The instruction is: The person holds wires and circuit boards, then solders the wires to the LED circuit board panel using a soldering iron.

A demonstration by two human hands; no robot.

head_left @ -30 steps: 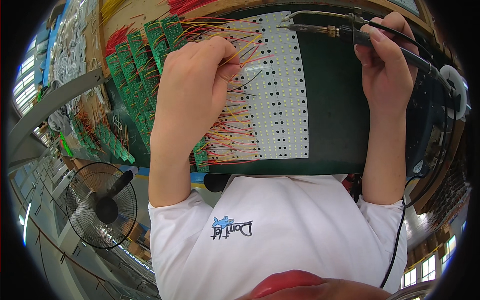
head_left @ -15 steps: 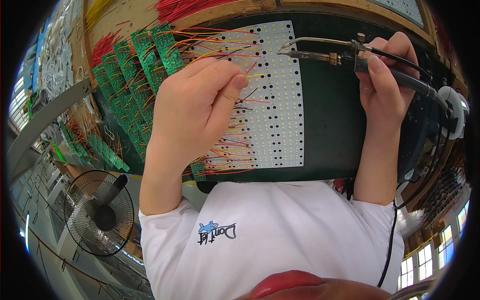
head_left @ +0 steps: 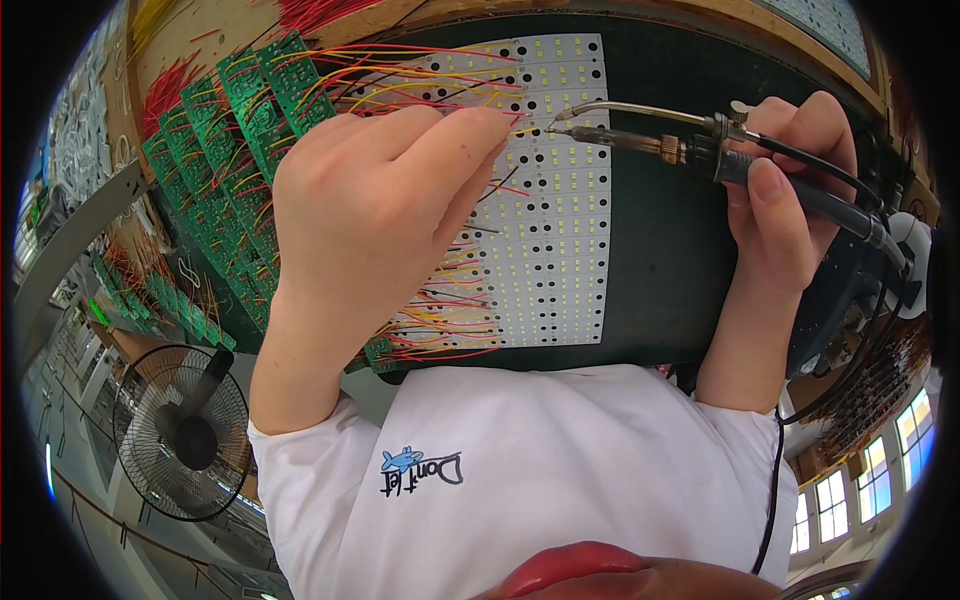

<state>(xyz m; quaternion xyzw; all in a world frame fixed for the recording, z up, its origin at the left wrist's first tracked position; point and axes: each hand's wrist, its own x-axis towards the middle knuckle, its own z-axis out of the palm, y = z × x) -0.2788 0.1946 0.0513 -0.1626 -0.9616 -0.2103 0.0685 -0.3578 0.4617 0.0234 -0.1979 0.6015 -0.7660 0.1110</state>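
My left hand [head_left: 375,205] is closed in a pinch over the white LED board panel [head_left: 572,225]. A yellow wire [head_left: 526,131] and a red wire end show right beside its fingertips; the pinch itself is partly hidden. My right hand [head_left: 790,205] grips a soldering iron [head_left: 690,153] with a thin curved metal feed tube [head_left: 640,107] clamped along it. The iron's tip and the tube's end meet just over the panel, close to the yellow wire's end. Green circuit boards [head_left: 245,120] lie left of the panel, their red, yellow and black wires reaching across it.
A wooden ledge [head_left: 450,25] with bundles of red wire [head_left: 320,12] borders the far side of the dark green work surface [head_left: 660,250]. More wired boards [head_left: 185,305] lie at the left, with a black fan [head_left: 185,430] below. Cables trail from the iron at the right.
The soldering iron has come a little nearer to me, its tip now beside the yellow wire. My left fingertips have shifted slightly right and away from me. The view has also shifted.
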